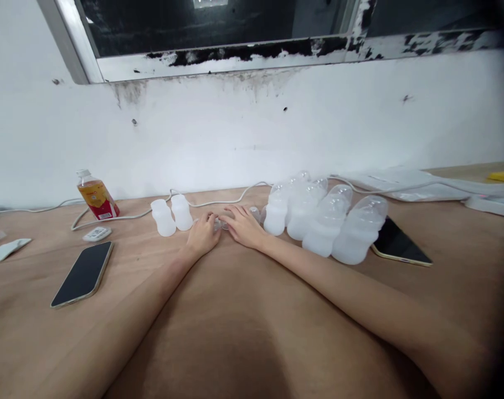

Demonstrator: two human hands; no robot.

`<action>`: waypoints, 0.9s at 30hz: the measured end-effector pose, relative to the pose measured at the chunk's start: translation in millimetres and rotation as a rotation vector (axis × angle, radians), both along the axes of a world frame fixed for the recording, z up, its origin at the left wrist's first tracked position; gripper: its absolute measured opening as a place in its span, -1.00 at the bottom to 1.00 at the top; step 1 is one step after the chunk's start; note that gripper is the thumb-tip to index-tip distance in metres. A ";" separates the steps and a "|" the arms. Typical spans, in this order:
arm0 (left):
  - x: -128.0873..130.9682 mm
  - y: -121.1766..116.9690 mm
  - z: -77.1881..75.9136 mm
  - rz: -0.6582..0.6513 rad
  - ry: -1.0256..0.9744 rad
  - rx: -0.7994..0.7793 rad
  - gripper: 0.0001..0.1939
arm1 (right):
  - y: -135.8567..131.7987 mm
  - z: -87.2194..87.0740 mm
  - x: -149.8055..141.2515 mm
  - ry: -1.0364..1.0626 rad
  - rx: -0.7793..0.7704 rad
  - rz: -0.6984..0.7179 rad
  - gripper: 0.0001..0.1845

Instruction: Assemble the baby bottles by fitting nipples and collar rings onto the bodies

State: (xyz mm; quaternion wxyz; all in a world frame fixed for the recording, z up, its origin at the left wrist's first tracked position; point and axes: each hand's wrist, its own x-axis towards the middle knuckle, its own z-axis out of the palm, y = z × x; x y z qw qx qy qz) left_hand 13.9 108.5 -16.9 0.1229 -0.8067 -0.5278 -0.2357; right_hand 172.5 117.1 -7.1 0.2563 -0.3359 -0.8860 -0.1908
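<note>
Near the back of the wooden table, my left hand (204, 234) has its fingers curled down at a small clear domed cap (217, 224). Beside it on the right, my right hand (247, 227) stretches its fingers leftward over the clear caps, fairly flat, touching them. Part of the caps is hidden beneath both hands. Another clear cap (255, 213) shows just behind my right hand. Two frosted white bottles without caps, one of them the nearer bottle (164, 218), stand left of my left hand. Several frosted bottles with clear domed caps (324, 224) stand right of my right hand.
A phone (82, 275) and a small white device (97, 234) lie at left, near a drink bottle (98, 195). Another phone (401, 244) lies behind the capped bottles. A white cable (231, 200) runs along the wall, and plastic bags (405, 185) lie at back right.
</note>
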 end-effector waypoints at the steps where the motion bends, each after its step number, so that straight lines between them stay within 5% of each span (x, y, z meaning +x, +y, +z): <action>1: 0.0 -0.3 -0.9 0.001 -0.001 0.010 -0.65 | 0.0 0.0 -0.3 -0.013 0.012 0.012 -0.66; 6: -2.6 -4.3 11.2 0.024 0.014 0.101 -0.60 | 0.1 -0.3 -1.9 -0.055 0.064 0.010 -0.69; 11: -31.4 -5.9 60.1 0.006 0.149 0.285 -0.65 | 0.9 -1.4 -2.4 -0.058 0.078 0.015 -0.63; 15: -66.2 -2.1 87.2 0.168 0.093 0.249 -0.59 | 0.4 -1.2 -2.7 -0.080 0.066 0.026 -0.62; 22: -86.8 7.8 77.7 0.233 0.138 0.078 -0.50 | -1.6 0.2 -2.1 -0.063 0.042 0.013 -0.64; 27: -93.8 10.6 77.8 0.144 0.078 0.034 -0.50 | -0.9 1.4 -1.6 -0.079 0.040 0.027 -0.65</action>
